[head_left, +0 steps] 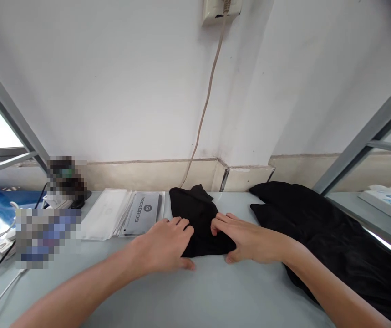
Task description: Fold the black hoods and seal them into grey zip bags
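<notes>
A small folded black cloth (200, 223) lies on the grey table in front of the wall. Over its lower left edge rests my left hand (166, 243), fingers bent and thumb stretched out apart from them. My right hand (246, 237) touches the cloth's right side, its fingers curled on top and its thumb apart near the lower right corner. Neither hand shows cloth pinched between thumb and fingers. The undersides of the fingers are hidden.
A larger black fabric pile (318, 228) spreads at the right, partly behind my right forearm. Left of the cloth lie ROCKBROS packages (143, 213) and white packets (104, 214). White cables (2, 250) run at the far left. A metal frame post (362, 132) slants at the right.
</notes>
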`<state>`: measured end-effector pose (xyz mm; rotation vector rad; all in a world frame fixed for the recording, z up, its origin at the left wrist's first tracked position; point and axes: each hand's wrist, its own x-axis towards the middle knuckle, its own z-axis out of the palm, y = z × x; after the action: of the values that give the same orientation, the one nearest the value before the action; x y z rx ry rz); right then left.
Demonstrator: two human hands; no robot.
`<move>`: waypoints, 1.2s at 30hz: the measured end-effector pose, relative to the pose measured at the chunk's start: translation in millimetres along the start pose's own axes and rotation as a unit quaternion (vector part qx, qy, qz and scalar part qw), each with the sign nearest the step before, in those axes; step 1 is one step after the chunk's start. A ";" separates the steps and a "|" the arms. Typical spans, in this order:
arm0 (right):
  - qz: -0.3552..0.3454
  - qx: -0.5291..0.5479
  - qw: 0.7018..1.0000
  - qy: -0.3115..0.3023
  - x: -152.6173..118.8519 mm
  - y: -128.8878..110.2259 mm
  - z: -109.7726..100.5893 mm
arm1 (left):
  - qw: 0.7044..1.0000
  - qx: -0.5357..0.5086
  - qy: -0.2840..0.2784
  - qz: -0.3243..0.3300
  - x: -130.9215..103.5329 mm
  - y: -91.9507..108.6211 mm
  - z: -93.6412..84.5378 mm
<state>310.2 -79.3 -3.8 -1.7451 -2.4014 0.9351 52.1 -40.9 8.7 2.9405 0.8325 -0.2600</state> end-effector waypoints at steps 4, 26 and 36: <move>-0.052 -0.047 0.996 0.058 3.1 -0.5 10.2 | 0.998 0.055 -0.001 0.016 4.0 3.3 11.8; -0.021 0.051 0.998 0.019 -1.5 4.3 -10.2 | 0.926 -0.357 0.041 -0.120 20.4 -49.7 -9.8; -0.059 0.158 0.984 0.059 4.0 9.0 -12.6 | 0.868 -0.477 0.006 -0.139 31.6 -76.9 2.5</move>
<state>321.0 -68.4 0.9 -1.4835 -2.1173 1.0920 37.8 40.4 -1.5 1.8986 1.0007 0.1386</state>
